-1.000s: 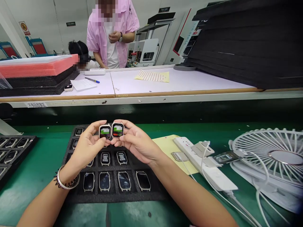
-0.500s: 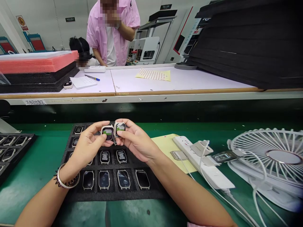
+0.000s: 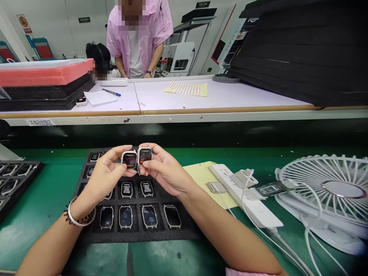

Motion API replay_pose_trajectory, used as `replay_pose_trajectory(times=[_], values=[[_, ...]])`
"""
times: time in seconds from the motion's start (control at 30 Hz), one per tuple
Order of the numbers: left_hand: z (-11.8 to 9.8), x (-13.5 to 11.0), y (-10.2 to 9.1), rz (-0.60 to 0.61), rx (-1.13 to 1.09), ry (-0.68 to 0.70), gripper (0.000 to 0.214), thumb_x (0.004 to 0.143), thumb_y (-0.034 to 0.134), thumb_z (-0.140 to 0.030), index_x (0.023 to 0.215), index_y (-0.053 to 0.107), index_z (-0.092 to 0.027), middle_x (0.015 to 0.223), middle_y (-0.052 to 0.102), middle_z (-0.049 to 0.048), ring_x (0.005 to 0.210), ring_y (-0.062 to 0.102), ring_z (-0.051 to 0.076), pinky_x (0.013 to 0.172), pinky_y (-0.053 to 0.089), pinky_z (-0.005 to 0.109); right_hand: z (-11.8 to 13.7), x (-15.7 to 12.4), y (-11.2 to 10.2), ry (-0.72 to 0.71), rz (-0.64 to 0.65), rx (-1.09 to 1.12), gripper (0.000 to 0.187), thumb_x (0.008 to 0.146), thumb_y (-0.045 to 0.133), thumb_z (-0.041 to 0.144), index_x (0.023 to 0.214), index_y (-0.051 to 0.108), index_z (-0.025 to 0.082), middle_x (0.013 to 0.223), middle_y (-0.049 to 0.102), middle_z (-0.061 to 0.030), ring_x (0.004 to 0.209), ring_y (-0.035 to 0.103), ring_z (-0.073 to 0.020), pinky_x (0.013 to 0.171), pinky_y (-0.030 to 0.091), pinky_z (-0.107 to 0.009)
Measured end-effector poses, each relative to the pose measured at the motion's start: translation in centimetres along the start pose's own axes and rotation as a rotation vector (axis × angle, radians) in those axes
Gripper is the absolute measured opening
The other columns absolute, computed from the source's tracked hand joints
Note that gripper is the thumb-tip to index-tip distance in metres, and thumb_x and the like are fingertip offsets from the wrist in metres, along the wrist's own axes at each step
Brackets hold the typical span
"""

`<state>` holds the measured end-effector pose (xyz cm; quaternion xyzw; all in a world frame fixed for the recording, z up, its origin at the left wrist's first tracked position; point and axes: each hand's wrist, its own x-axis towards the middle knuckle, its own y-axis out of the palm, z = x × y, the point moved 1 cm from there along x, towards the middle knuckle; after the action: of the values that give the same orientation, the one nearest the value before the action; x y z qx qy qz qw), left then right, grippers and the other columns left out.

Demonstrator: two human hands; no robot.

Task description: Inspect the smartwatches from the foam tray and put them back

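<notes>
My left hand (image 3: 107, 170) grips a smartwatch (image 3: 130, 160) by its edges, thumb at the lower corner of the lit screen. Right beside it, my right hand (image 3: 162, 166) pinches a second smartwatch (image 3: 145, 155), its thumb on the bottom of the screen. Both have pale cases without straps, and their dark screens show small coloured marks. Below my hands lies a black foam tray (image 3: 135, 237) with watches in its compartments. White text shows on some, such as the tray watch (image 3: 147, 188); the front row's screens are dark. My hands and forearms hide part of the tray.
Another foam tray of watches (image 3: 21, 184) sits at the left. To the right are a white power strip (image 3: 247, 199) with cables and a white fan (image 3: 330, 191). A raised shelf (image 3: 172, 109) runs across the back; a person in a pink shirt (image 3: 158, 27) stands behind it.
Both held watches' screens have changed from green with text lines to mostly dark with small coloured marks. My hands stay nearly still. The person opposite has lowered a hand from the face.
</notes>
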<state>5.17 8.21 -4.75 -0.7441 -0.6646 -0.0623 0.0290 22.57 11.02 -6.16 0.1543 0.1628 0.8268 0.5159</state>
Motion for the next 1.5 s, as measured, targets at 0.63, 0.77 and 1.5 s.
replay_pose_trajectory(times=[0.63, 0.77, 1.5], values=[[-8.0, 4.6, -1.1, -0.027, -0.152, 0.224, 0.055, 0.071, 0.065, -0.015, 0.127, 0.064, -0.016, 0.087, 0.071, 0.0018, 0.068, 0.074, 0.016, 0.070, 0.064, 0.029, 7.5, 5.6, 2.5, -0.283, 0.209, -0.062, 0.014, 0.099, 0.053, 0.028, 0.110, 0.059, 0.022, 0.080, 0.068, -0.0020, 0.065, 0.068, -0.0164, 0.061, 0.055, -0.029], [-12.1, 5.7, -1.0, 0.014, -0.056, 0.447, 0.057, 0.071, 0.066, -0.013, 0.127, 0.065, -0.020, 0.097, 0.071, 0.0019, 0.073, 0.073, 0.014, 0.075, 0.064, 0.030, 12.4, 6.4, 4.4, -0.425, 0.291, -0.161, 0.022, 0.091, 0.063, 0.032, 0.109, 0.056, 0.023, 0.085, 0.067, -0.0007, 0.065, 0.066, -0.0153, 0.063, 0.055, -0.029], [-17.8, 4.8, 1.1, -0.045, 0.067, 0.863, 0.059, 0.065, 0.087, -0.023, 0.120, 0.064, -0.026, 0.101, 0.068, 0.0024, 0.085, 0.067, 0.016, 0.073, 0.057, 0.026, 18.9, 3.2, 7.6, -0.658, 0.370, -0.404, 0.051, 0.075, 0.073, 0.018, 0.123, 0.054, 0.025, 0.098, 0.062, -0.0008, 0.082, 0.066, -0.0167, 0.072, 0.057, -0.030]])
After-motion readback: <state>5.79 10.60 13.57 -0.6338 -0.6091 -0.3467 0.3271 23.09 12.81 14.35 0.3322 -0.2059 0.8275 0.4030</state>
